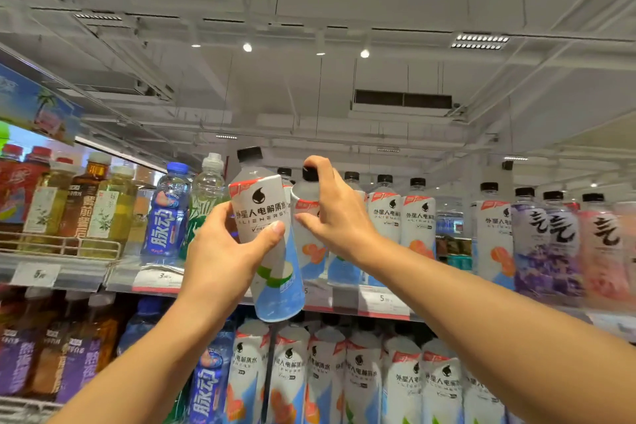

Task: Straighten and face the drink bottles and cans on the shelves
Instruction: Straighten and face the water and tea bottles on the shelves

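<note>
My left hand (223,248) grips a white and blue Alienergy bottle with a green fruit picture (272,237) and holds it tilted, lifted off the upper shelf. My right hand (335,213) wraps around the neck of a second Alienergy bottle with an orange fruit picture (308,244), which stands on the upper shelf (382,303) just right of the first. More black-capped Alienergy bottles (416,217) line that shelf to the right.
Blue sports drink bottles (167,213) and tea bottles (82,206) stand to the left. Purple and pink bottles (557,244) fill the right end. The lower shelf holds several Alienergy bottles (361,375). Price tags (385,299) line the shelf edge.
</note>
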Available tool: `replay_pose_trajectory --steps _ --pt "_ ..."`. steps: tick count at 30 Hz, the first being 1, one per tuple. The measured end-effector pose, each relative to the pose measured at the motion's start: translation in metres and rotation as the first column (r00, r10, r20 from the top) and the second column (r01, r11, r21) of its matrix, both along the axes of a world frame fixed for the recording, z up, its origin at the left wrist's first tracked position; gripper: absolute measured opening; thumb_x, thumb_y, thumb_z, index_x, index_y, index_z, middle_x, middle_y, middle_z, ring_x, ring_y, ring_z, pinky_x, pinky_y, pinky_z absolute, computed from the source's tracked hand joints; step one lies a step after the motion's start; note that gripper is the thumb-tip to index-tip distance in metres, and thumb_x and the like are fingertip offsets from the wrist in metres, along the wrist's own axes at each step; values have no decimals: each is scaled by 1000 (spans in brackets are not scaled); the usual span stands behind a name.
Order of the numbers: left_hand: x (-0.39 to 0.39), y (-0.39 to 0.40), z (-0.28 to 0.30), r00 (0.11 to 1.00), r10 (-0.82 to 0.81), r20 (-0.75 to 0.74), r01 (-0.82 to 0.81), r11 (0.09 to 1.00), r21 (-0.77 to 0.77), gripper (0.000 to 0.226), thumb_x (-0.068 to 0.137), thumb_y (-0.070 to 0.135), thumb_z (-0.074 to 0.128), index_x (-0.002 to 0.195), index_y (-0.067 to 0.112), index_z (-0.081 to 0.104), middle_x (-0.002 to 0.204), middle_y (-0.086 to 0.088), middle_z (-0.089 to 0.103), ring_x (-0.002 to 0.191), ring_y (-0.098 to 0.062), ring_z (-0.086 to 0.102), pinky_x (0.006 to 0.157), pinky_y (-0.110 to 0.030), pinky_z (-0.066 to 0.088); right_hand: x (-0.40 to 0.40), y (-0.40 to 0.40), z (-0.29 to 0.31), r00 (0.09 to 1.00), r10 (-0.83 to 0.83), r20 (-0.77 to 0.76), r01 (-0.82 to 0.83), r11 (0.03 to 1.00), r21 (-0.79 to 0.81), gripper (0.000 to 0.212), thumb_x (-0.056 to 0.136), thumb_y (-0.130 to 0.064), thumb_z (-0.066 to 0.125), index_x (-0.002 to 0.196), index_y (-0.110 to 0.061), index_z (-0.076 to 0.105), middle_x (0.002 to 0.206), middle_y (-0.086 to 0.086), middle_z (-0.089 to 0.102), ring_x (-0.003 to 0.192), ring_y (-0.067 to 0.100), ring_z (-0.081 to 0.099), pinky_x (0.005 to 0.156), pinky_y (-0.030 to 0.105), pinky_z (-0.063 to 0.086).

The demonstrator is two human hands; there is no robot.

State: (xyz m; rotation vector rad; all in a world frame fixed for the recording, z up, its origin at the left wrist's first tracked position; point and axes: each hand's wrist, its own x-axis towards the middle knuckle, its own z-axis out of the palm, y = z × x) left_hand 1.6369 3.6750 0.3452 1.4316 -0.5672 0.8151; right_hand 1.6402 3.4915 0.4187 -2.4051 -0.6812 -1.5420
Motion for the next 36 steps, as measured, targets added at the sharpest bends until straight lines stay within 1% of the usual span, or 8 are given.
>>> replay_pose_trajectory --steps 4,8,12,17,22,27,33,36 --pt "-7 -12 5 1000 9 22 -10 1000 10 76 53 70 75 118 31 63 106 12 74 98 -12 71 89 -49 59 -23 -19 5 987 106 118 -121 985 126 78 81 -22 80 145 -21 36 135 1 54 120 20 55 101 37 46" --pt "-18 -26 8 999 34 33 -36 998 43 73 59 64 77 121 27 63 108 9 73 99 -15 71 90 -49 58 -49 -51 11 982 137 132 -174 926 336 75 78 -30 79 141 -27 39 108 -7 64 90 2 61 78 14 45" --pt "-21 -40 12 996 72 49 -77 992 96 68 68 56 80 125 23 61 110 7 73 101 -15 69 91 -46 57 -65 -93 -10 983 184 -5 -168 905 390 81 70 -44 81 141 -30 43 120 -16 61 108 -12 55 83 4 42" --pt "-4 -53 24 978 193 74 -205 954 221 50 79 48 82 120 30 60 94 21 67 90 4 64 86 -37 57 -64 -136 -56 976 192 -107 -128 892 432 83 64 -53 82 138 -38 49 123 -19 63 108 -10 59 86 8 44" --pt "20 -68 53 972 236 -9 -228 949 217 50 78 52 81 116 26 61 103 9 72 97 -16 69 90 -45 57 -52 -168 -90 948 289 -131 -176 822 541 80 65 -42 91 135 -40 52 127 -17 64 111 -2 62 94 26 52" --pt "35 -88 65 951 309 6 -296 905 306 50 80 56 77 114 23 59 107 4 71 101 -22 67 89 -44 55 -39 -183 -114 918 382 -106 -247 760 601 74 73 -26 91 131 -50 52 123 -25 63 113 -11 59 81 7 50" --pt "50 -104 72 911 411 36 -399 856 328 53 86 52 73 118 17 49 111 -1 67 103 -26 63 94 -47 52 -29 -191 -126 863 504 -43 -367 682 633 68 73 -27 83 130 -46 53 129 -21 65 117 -2 62 89 22 51" --pt "60 -111 65 893 449 36 -434 837 334 56 89 49 72 123 13 47 114 -6 65 103 -26 62 90 -46 53 -28 -192 -126 854 518 -52 -376 683 627 66 72 -30 83 127 -51 53 126 -24 65 116 -5 61 83 12 53"
